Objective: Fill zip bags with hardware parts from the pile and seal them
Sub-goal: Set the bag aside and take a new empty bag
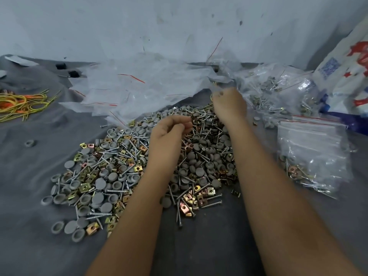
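A loose pile of grey round plastic caps, silver screws and brass-coloured square clip nuts (127, 172) spreads across the middle of the grey cloth (29, 226). Empty clear zip bags with red seal lines (127, 86) lie heaped toward its far edge. Filled clear zip bags (310, 156) rest near the right edge.

We saw the pile (143, 168) mixing matt grey plastic caps (100, 184), bright steel-looking screws (116, 190) and brassy, iridescent metal clips (92, 228) on a soft grey cloth (29, 226) (creased and matt). The empty zip bags (139, 84) and the filled bags (312, 154) were thin, clear, glossy plastic with red seal strips. Behind them the wall (119, 26) looked pale, matt and scuffed.
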### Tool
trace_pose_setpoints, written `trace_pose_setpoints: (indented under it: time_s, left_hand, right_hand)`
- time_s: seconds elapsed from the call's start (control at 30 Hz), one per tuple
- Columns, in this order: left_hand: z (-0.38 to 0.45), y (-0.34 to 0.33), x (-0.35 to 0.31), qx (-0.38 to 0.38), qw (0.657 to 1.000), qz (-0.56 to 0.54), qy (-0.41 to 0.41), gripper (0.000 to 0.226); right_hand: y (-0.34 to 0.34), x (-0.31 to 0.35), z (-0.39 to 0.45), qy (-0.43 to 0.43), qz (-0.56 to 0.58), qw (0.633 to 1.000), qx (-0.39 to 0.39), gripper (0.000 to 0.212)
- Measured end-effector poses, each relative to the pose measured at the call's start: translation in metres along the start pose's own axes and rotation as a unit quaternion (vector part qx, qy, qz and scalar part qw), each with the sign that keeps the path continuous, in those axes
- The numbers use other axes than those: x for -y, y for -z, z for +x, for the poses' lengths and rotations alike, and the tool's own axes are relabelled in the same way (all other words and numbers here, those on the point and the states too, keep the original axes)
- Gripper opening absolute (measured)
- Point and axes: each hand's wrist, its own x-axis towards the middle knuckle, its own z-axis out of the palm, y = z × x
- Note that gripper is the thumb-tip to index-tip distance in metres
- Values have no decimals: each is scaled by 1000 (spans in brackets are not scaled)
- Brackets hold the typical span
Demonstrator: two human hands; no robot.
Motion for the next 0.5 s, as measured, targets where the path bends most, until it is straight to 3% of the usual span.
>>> trace_pose_setpoints:
  time_s: [0.07,0.17,0.23,0.3,0.4,0.43,0.5]
  left_hand:
    - [-2,2,-3,-4,1000,8,-11,30]
    - [-8,6,-8,-4,996,46,-77,36]
    - [-12,13,-13,-12,987,91,-135,43]
    - [-15,23,-16,-34,968,167,-185,47]
    - [-18,40,-17,-84,963,193,-171,34]
    - [-20,45,-16,-103,960,203,-163,31]
    - [-19,51,-15,-128,948,237,-173,31]
  right_hand:
    - [8,17,-16,49,77,992,-84,27]
    - [13,48,-50,86,262,955,-107,26]
    - [12,64,-77,70,422,902,-61,26]
    - [10,75,-99,38,574,818,18,30]
    - [4,78,-118,10,685,721,108,33]
    - [1,78,-122,0,695,708,124,38]
    - [-5,79,-129,-24,681,721,128,42]
